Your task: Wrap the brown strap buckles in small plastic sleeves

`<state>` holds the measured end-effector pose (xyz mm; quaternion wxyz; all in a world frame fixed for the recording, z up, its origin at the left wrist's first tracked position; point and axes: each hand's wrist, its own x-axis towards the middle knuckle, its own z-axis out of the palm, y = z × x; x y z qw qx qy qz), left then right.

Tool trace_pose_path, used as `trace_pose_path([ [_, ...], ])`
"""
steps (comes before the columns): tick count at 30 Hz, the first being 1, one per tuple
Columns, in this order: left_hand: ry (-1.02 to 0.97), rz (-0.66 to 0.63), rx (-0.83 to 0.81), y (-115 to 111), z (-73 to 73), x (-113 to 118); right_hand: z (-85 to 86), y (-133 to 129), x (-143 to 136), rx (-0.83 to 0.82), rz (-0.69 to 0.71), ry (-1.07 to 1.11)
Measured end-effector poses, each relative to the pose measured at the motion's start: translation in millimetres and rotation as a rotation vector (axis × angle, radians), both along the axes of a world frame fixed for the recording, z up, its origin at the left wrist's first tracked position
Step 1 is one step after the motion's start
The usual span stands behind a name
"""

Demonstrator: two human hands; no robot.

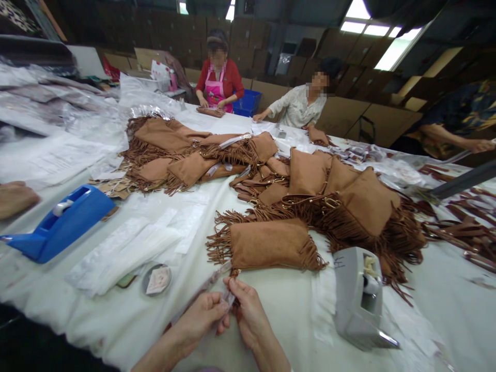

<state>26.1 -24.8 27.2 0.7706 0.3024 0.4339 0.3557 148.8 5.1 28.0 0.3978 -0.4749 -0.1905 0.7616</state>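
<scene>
My left hand (201,318) and my right hand (246,305) meet at the table's near edge, both pinching a thin strap in clear plastic wrap (209,287). The strap runs up to a brown suede fringed bag (267,244) lying flat just beyond my fingers. Behind that bag lies a heap of several like fringed bags (349,206).
A grey tape dispenser (358,297) stands right of my hands, a blue one (58,222) at the left. Clear plastic sleeves (124,253) and a small round tin (157,279) lie to the left. Three other people work at the white table's (294,315) far and right sides.
</scene>
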Motion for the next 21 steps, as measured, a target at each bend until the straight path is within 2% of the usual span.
trace_pose_path([
  [5, 0.167, -0.036, 0.018, 5, -11.7, -9, -1.9, 6, 3, 0.044, 0.056, -0.023],
  [11, 0.264, -0.057, 0.021, 6, -15.6, -13, -11.0, 9, 7, 0.138, 0.114, -0.105],
  [17, 0.340, -0.066, 0.001, 4, -15.8, -17, -4.8, 12, 10, 0.212, 0.193, -0.254],
  [21, 0.446, -0.107, 0.034, 3, -14.2, -19, 1.0, 18, 12, 0.194, 0.273, -0.329],
])
